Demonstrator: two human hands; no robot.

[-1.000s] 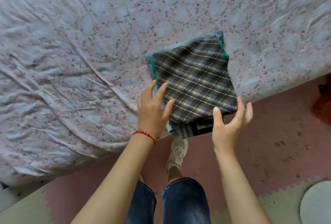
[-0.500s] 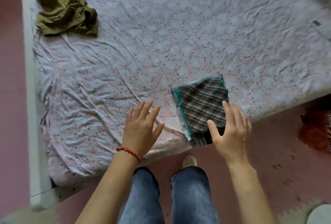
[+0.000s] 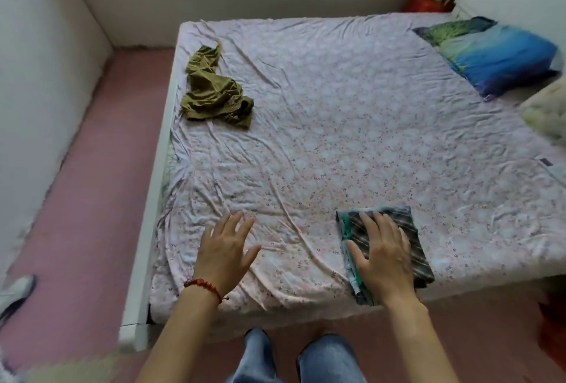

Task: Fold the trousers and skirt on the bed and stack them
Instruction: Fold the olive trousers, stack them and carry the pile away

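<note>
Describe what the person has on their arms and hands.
Both forearms are bare, with no sleeves showing. The left hand has a red braided cord bracelet at the wrist. The right hand wears nothing visible: no ring, watch or glove.

L hand (image 3: 225,249) open, fingers spread, R hand (image 3: 382,252) flat, palm down

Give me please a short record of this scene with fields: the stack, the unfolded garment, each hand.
stack: folded plaid piece on top, near front edge of the bed
unfolded garment: olive garment, crumpled, far left on bed
left hand: open, fingers spread over the sheet, holds nothing
right hand: flat, presses on stack
pillow: blue, far right
</note>
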